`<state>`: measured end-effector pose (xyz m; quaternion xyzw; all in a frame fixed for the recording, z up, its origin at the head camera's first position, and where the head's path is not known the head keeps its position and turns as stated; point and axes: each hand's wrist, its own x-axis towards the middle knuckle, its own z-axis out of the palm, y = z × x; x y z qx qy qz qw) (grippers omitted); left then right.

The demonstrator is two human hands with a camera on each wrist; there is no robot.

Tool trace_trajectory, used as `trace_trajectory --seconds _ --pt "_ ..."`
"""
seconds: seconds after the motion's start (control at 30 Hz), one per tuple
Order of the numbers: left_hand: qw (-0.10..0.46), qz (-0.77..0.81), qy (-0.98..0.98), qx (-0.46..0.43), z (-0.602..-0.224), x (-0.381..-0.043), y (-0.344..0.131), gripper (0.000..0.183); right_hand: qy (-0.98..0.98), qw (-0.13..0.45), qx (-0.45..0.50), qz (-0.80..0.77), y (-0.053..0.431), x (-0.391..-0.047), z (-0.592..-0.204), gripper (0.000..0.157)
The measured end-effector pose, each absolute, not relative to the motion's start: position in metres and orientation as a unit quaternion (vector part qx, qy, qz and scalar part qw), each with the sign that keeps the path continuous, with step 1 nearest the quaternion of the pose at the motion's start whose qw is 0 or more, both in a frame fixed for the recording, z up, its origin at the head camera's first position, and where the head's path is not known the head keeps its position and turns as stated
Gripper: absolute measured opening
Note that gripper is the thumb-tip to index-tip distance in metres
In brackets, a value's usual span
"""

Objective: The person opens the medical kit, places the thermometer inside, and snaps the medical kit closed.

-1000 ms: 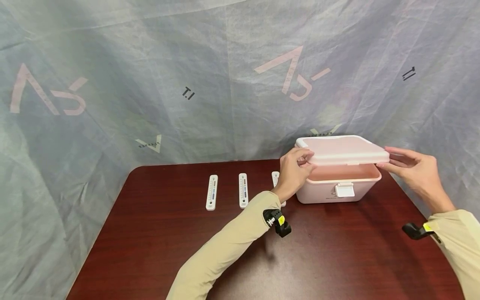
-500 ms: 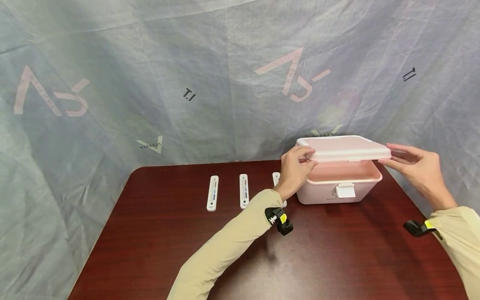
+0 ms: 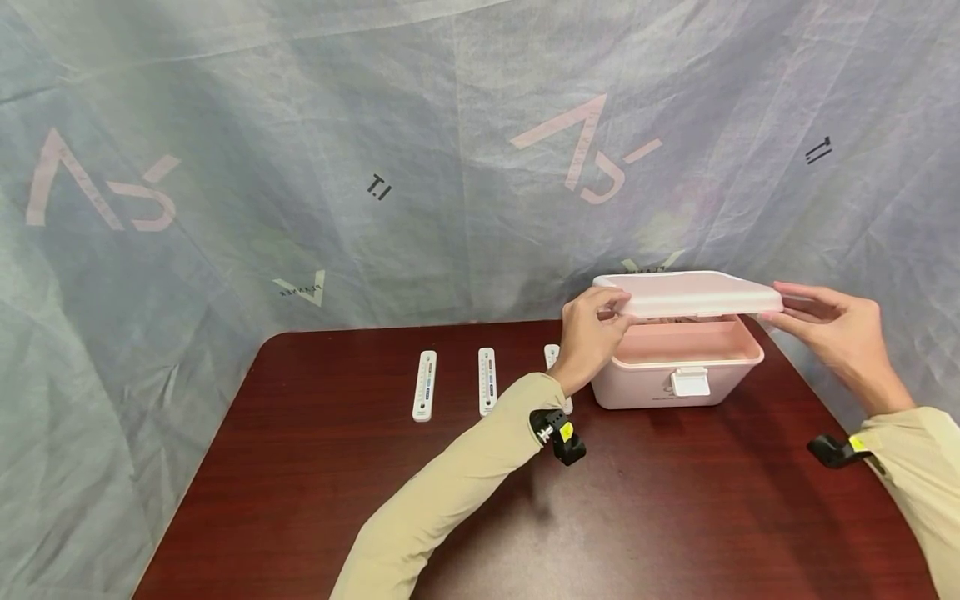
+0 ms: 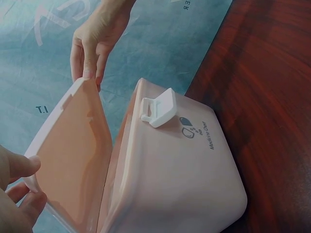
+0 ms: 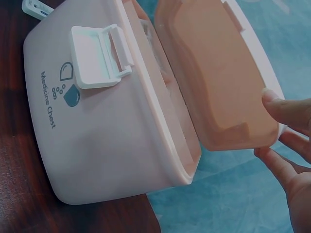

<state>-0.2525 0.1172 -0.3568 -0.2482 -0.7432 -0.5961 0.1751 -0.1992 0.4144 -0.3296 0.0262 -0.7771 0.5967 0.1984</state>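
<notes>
A pink medicine chest [image 3: 637, 388] stands at the back right of the table, its lid [image 3: 690, 293] tilted up at the front. The left hand [image 3: 588, 337] pinches the lid's front left corner between thumb and fingers. At the opposite front corner, the right hand [image 3: 843, 337] pinches the lid too. The white latch [image 3: 691, 382] hangs folded down on the chest's front, as the left wrist view also shows. Inside, the right wrist view shows something clear and crumpled [image 5: 153, 43] near the back; most of the interior is hidden.
Left of the chest, white thermometers lie in a row on the dark red table [image 3: 300, 467]: one at the left [image 3: 424, 385], one in the middle [image 3: 487, 381], and one partly behind the left forearm [image 3: 552, 354]. A grey cloth [image 3: 420, 250] hangs behind the table.
Both hands have raised the lid's front edge a little, so the gap above the chest is wider and more of its inside shows. The thermometers have stayed in place.
</notes>
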Motion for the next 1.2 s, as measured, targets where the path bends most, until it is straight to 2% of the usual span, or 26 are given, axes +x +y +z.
trace_trajectory --seconds 1.2 --pt "0.184 -0.585 -0.753 -0.239 -0.335 -0.275 0.115 0.024 -0.835 0.226 0.038 0.499 0.419 -0.224 -0.310 0.046"
